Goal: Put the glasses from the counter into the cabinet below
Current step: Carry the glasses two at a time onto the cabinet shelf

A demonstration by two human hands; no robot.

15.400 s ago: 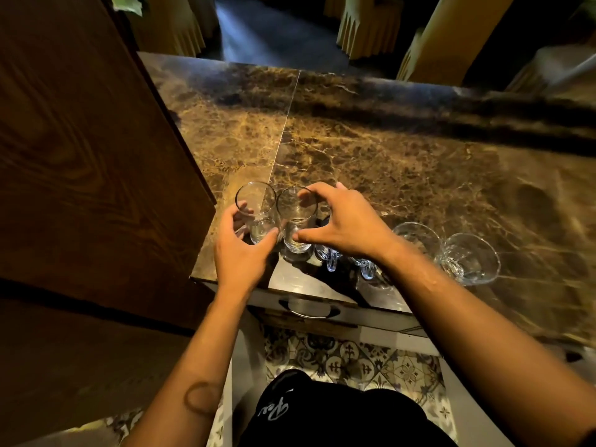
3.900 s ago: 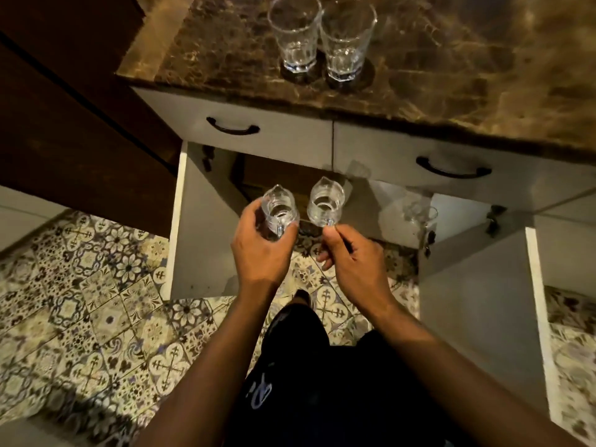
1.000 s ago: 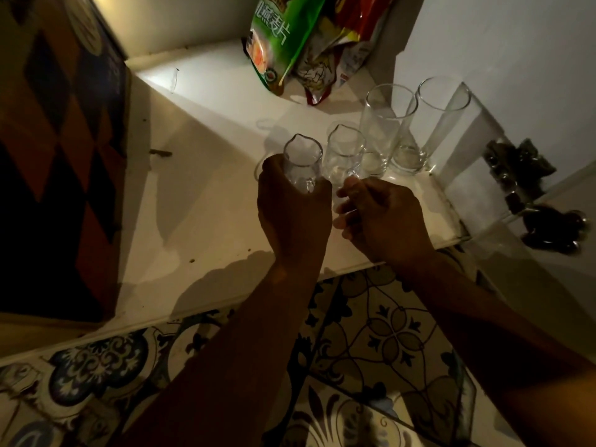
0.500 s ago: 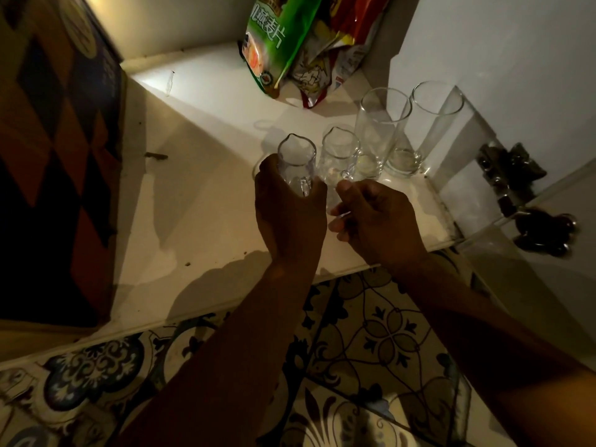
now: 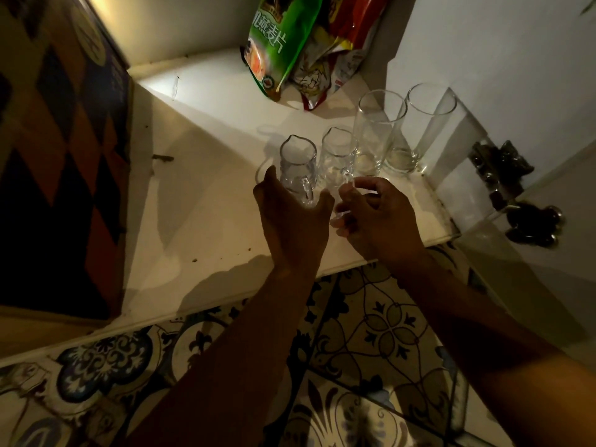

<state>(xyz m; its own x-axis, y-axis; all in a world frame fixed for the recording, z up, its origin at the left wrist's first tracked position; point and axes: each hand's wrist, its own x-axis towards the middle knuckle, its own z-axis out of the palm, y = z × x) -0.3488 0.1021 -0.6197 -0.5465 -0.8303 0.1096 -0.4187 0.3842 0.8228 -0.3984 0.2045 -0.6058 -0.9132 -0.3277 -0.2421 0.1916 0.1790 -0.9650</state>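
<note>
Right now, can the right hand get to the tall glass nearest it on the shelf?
Probably yes, once freed: the right hand pinches the handle of the right small glass, and the near tall glass stands just behind that, with nothing else between.

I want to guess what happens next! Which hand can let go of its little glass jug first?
Probably the left hand. Its jug seems to stand on the shelf with fingers loosened around it. The right hand pinches the handle of the other jug.
</note>
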